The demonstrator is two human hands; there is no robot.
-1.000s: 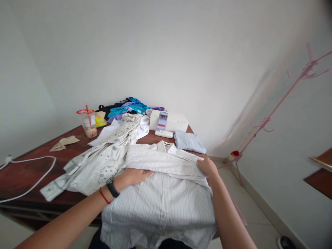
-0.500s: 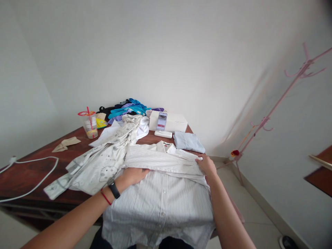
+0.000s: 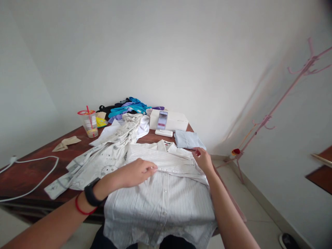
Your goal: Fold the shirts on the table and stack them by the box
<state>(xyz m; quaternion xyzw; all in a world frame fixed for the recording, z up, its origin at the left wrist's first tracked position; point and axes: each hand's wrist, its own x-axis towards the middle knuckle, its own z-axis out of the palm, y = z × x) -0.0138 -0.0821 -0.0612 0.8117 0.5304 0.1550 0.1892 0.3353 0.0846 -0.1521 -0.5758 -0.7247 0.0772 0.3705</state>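
Note:
A white striped button-up shirt (image 3: 163, 204) lies front up with its collar away from me, and its lower part hangs over the table's near edge. One sleeve (image 3: 160, 159) is laid across the chest. My left hand (image 3: 138, 172) is just over the sleeve's lower edge, fingers loosely bent and the thumb close to the forefinger; no cloth is visibly gripped. Near the shirt's right shoulder is my right hand (image 3: 203, 159), with curled fingers a little apart and no cloth seen in them. Beyond it lies a folded light blue garment (image 3: 189, 139).
Left of the shirt lies a printed white garment (image 3: 103, 166) on the brown table (image 3: 75, 155). A drink cup (image 3: 89, 124), a white cable (image 3: 52, 173) and a clothes pile (image 3: 129, 109) are also there. A phone (image 3: 162, 120) leans on a white box (image 3: 176, 119). A pink coat rack (image 3: 285, 93) stands right.
My left hand has risen off the shirt and turned, its fingers now bent. My right hand has let go of the sleeve edge and moved slightly up and left. The shirt lies nearly unchanged.

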